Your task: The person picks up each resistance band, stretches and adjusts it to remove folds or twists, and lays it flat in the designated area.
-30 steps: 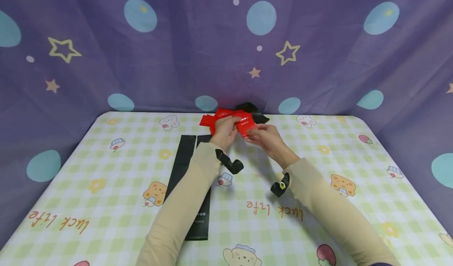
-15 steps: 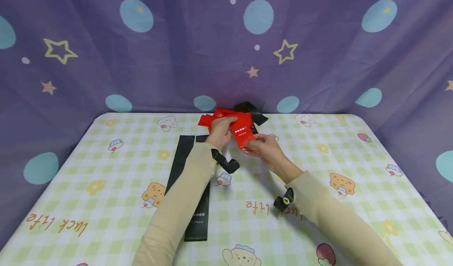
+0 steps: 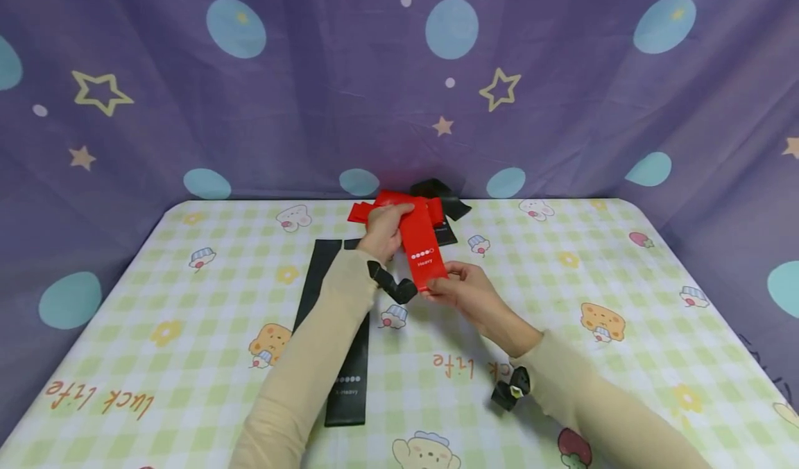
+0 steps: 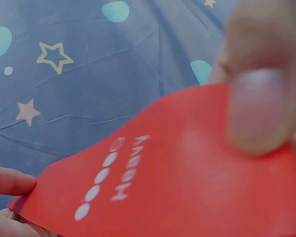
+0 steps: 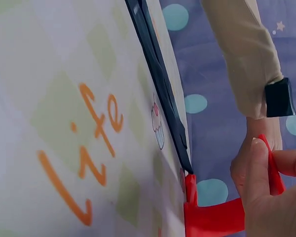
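A red resistance band (image 3: 423, 236) printed "Heavy" is stretched between both hands above the table. My left hand (image 3: 382, 234) pinches its far part; in the left wrist view the thumb (image 4: 261, 116) lies flat on the red surface. Nearer to me, my right hand (image 3: 471, 297) pinches the near end between thumb and fingers. The right wrist view shows that end edge-on, with the red band (image 5: 274, 173) held at the fingertips. More red material (image 3: 358, 212) bunches behind my left hand, which partly hides it.
A long black band (image 3: 346, 403) printed "X-Heavy" lies flat under my left forearm, its middle hidden. Another black band (image 3: 440, 195) sits crumpled at the table's back edge, against the purple curtain (image 3: 299, 108). A checked cloth (image 3: 206, 330) covers the table.
My right hand has drawn the red band's end toward me, so a longer stretch with the "Heavy" print shows. The left hand stays nearly in place.
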{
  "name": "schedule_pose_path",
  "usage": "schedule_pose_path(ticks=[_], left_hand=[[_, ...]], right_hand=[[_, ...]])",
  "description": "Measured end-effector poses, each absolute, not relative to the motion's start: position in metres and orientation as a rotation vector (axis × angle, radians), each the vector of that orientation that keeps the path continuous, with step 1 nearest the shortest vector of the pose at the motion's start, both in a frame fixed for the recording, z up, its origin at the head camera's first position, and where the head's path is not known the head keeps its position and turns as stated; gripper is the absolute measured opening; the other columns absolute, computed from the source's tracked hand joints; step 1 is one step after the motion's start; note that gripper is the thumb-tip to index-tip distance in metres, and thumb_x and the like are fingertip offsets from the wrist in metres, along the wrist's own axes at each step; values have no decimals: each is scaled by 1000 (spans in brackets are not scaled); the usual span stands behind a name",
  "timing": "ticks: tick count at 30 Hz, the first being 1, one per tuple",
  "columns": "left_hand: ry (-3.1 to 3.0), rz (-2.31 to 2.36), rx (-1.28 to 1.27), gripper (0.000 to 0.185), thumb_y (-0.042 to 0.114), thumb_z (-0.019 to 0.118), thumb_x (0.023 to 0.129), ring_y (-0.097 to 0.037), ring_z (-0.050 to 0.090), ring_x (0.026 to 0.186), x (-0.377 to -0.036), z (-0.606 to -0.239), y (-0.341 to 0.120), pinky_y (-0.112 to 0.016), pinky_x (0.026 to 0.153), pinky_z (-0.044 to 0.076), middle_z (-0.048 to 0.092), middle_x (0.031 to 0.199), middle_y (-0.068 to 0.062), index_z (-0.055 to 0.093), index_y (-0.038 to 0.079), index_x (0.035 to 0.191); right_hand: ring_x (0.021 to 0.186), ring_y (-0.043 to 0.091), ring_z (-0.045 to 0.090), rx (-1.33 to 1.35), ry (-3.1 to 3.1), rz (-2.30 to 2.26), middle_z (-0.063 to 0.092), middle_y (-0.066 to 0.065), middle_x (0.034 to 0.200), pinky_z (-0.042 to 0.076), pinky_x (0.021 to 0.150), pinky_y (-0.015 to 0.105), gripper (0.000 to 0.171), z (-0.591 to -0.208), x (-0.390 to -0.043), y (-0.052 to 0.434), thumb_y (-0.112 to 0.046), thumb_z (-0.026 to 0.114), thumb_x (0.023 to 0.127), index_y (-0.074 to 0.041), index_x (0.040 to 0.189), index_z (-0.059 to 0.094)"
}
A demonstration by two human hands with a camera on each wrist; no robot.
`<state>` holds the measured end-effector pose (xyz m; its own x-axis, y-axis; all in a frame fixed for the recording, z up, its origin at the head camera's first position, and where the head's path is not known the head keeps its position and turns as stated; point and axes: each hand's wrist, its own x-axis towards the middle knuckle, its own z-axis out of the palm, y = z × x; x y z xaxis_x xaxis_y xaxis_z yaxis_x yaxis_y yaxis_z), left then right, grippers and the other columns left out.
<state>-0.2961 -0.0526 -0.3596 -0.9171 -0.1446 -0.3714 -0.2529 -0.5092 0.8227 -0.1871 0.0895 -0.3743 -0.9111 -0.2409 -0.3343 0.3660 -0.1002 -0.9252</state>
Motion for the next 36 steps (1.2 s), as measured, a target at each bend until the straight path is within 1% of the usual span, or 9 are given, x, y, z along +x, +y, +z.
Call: schedule_pose_path(ticks=[4, 8, 11, 16, 19, 25, 31, 34, 36], left_hand=[[1528, 2596, -612, 7, -5, 61, 84, -14, 56, 70, -296, -359, -55, -23, 66, 53, 55, 78, -3, 56, -1, 88], [1506, 2597, -593, 11, -4, 59, 86, -13, 56, 70, -296, -358, -57, -21, 64, 52, 54, 79, -2, 54, -3, 96], [1487, 2607, -583, 7, -5, 58, 86, -11, 56, 66, -296, -356, -59, -20, 61, 53, 53, 75, -1, 53, 0, 87], [1463, 2624, -568, 17, -6, 57, 86, -10, 57, 59, -296, -354, -63, -20, 58, 53, 53, 65, 0, 51, 4, 74], [1466, 2614, -574, 18, -6, 58, 86, -10, 57, 58, -296, -354, -66, -20, 58, 53, 54, 64, 0, 52, 4, 73], [1451, 2585, -573, 5, -3, 58, 88, -11, 59, 64, -297, -356, -72, -21, 59, 54, 58, 78, -4, 55, 1, 87], [1502, 2548, -585, 5, 0, 58, 88, -12, 62, 67, -297, -358, -78, -21, 59, 55, 60, 84, -4, 55, 3, 90], [1505, 2566, -570, 10, -3, 56, 88, -11, 63, 66, -297, -358, -80, -22, 62, 56, 62, 86, -6, 57, -1, 97], [1500, 2572, -547, 20, -4, 55, 88, -11, 64, 68, -298, -358, -81, -24, 69, 57, 64, 95, -10, 58, -6, 107]], right_hand=[[74, 14, 69, 169, 1776, -2031, 65, 11, 95, 58, 75, 25, 30, -376, -179, 91, 0, 57, 89, 9, 116, 46], [77, 15, 69, 183, 1774, -2017, 66, 12, 99, 58, 78, 28, 31, -378, -171, 92, -1, 58, 90, 8, 117, 47], [77, 16, 69, 173, 1778, -1996, 67, 12, 99, 58, 78, 29, 32, -380, -164, 92, -2, 59, 90, 8, 117, 48], [76, 16, 70, 152, 1787, -1957, 67, 12, 99, 57, 80, 32, 33, -383, -154, 91, -2, 60, 89, 8, 117, 47], [75, 16, 71, 140, 1792, -1941, 66, 12, 98, 57, 80, 32, 33, -385, -148, 91, -3, 61, 89, 9, 117, 47], [75, 16, 71, 70, 1741, -1915, 67, 10, 92, 58, 75, 28, 34, -387, -134, 91, -3, 62, 88, 10, 115, 46], [74, 15, 70, 14, 1675, -1882, 70, 10, 92, 58, 75, 29, 33, -388, -117, 93, -2, 62, 87, 11, 114, 48], [74, 15, 70, 4, 1661, -1870, 71, 11, 91, 58, 75, 29, 34, -390, -111, 95, -2, 62, 86, 11, 114, 48], [74, 15, 70, 1, 1657, -1869, 71, 12, 91, 58, 75, 29, 35, -392, -107, 96, -2, 63, 86, 12, 114, 48]])
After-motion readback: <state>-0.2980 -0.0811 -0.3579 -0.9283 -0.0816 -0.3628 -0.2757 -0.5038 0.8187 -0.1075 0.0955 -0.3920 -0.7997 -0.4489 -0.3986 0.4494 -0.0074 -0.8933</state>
